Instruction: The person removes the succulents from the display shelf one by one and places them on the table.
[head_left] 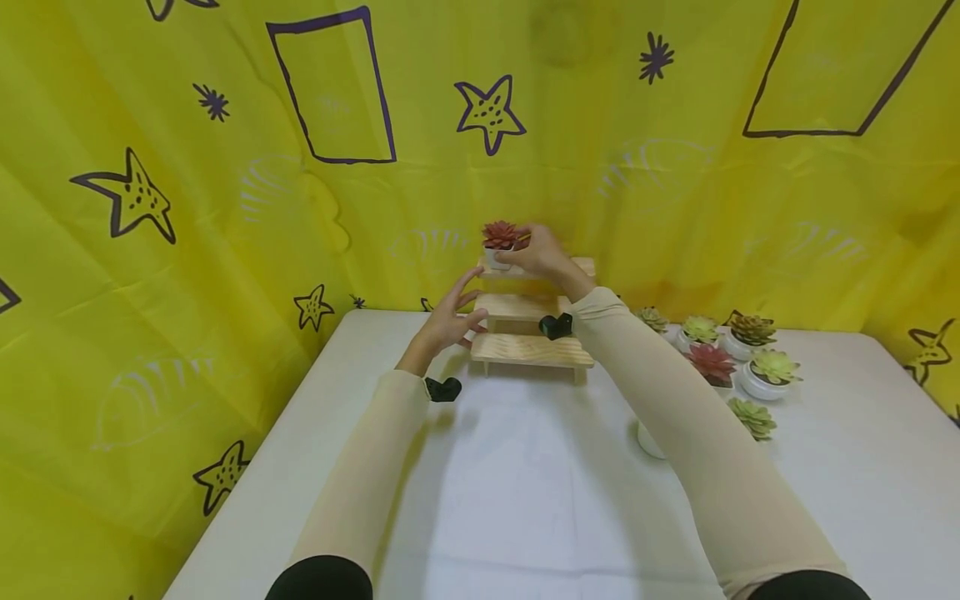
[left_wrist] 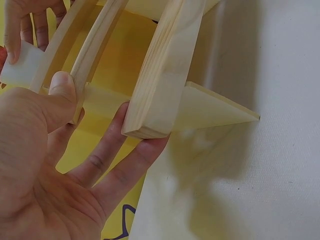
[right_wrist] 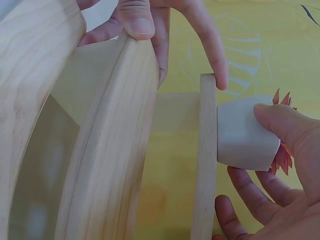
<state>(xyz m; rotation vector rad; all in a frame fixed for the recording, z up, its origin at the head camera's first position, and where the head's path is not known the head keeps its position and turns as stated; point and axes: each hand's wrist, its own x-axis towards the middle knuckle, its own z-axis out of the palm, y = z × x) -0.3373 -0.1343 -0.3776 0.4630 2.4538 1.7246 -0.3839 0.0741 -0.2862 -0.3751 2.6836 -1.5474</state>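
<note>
A small white pot with a red succulent [head_left: 498, 236] stands at the left end of the top step of a three-tier wooden stand [head_left: 525, 348]. My right hand [head_left: 542, 252] holds this pot, thumb on one side and fingers on the other; in the right wrist view the pot's base [right_wrist: 245, 135] is right at the top board. With spread fingers, my left hand [head_left: 448, 318] steadies the stand's left side. Its thumb [left_wrist: 62, 85] lies on the end of the middle board, and two fingertips touch the end of the lowest board [left_wrist: 165, 85].
Several potted succulents stand on the white table [head_left: 495, 500] to the right, among them a red one [head_left: 711, 363] and a pale green one [head_left: 774, 367]. My right sleeve partly covers a white pot [head_left: 651, 442]. A yellow patterned curtain [head_left: 420, 200] hangs close behind the stand.
</note>
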